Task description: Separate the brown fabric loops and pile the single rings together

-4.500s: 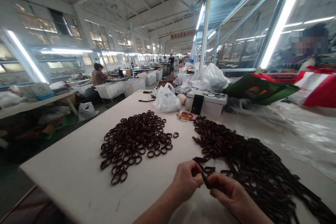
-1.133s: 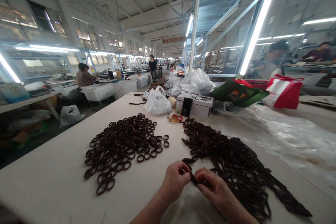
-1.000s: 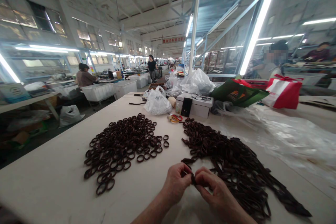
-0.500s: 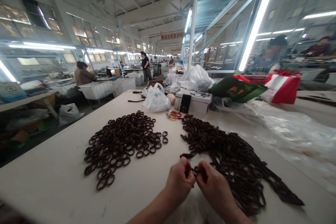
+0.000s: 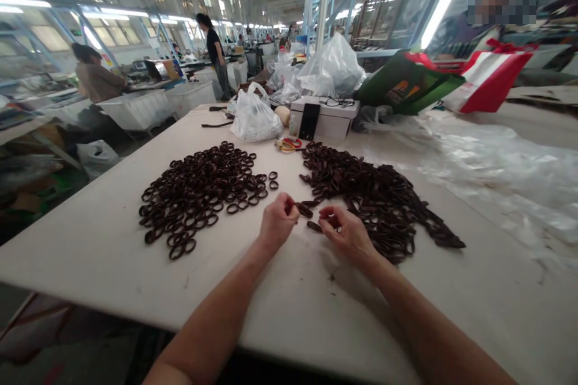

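Left forearm [image 5: 217, 307] and right forearm [image 5: 419, 307] bare, extended forward, angled inward. Left hand [image 5: 277, 221] has fingers curled toward thumb; right hand [image 5: 347, 232] near, apart, fingers bent.

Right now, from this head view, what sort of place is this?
Most likely a factory workshop: loose dark brown rings are heaped on a big pale worktable, large white bins stand beyond, and bright tube lights run overhead.
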Demonstrator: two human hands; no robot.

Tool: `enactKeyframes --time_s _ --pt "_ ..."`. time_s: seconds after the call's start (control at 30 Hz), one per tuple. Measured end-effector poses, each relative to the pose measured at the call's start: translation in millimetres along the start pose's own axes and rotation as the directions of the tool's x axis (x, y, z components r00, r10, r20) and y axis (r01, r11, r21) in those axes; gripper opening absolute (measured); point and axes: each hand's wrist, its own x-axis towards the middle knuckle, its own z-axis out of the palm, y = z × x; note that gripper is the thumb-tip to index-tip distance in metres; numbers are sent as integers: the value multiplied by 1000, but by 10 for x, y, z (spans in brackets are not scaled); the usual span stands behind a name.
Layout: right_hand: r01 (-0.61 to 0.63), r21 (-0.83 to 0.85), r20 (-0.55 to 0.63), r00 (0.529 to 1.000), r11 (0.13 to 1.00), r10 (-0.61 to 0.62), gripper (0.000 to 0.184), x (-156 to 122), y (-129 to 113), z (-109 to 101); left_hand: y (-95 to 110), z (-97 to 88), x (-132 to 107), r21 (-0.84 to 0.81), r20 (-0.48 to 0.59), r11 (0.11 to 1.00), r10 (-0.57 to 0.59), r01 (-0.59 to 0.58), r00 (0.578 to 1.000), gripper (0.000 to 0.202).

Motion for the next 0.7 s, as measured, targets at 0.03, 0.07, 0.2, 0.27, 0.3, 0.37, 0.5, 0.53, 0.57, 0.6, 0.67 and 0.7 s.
enactKeyframes --time_s 0.03,0.07,0.2,0.27,0.3,0.37,0.5,0.53,0.57,0.6,0.67,0.7 --pt "-5 -8 -28 1000 1000 4 18 9 31 -24 -55 -95 68 -7 -62 1000 -18 18 998 3" --pt "-10 -22 -59 998 1000 9 19 20 65 -54 -109 -198 137 -9 -141 1000 -31 30 989 5" --pt "-7 -92 -145 989 996 -7 19 56 149 -160 -228 -505 289 63 -409 998 7 20 913 16" --pt "42 -129 -127 990 991 -58 19 55 137 -158 -184 -505 248 113 -368 993 76 -37 927 12" --pt "90 -160 -94 990 983 -106 20 50 121 -138 -140 -464 206 126 -306 989 110 -75 946 12" --pt "215 -248 12 976 945 -218 22 40 92 -68 -37 -338 113 126 -167 982 159 -139 973 13" --pt "385 -380 196 922 841 -334 22 42 101 87 102 -130 12 101 6 984 148 -148 989 11" --pt "396 -392 201 918 831 -343 22 48 118 108 117 -110 1 100 38 986 133 -136 990 10" --pt "394 -393 186 919 831 -348 22 54 137 121 125 -99 -9 97 73 987 120 -127 990 9" --pt "378 -382 154 926 843 -345 22 59 157 124 128 -91 -20 86 108 989 108 -118 988 8" --pt "320 -322 69 946 891 -315 23 66 194 116 119 -65 -50 37 186 995 86 -95 979 11" --pt "289 -279 28 956 916 -293 24 67 209 109 107 -41 -68 -5 226 997 75 -76 971 14"
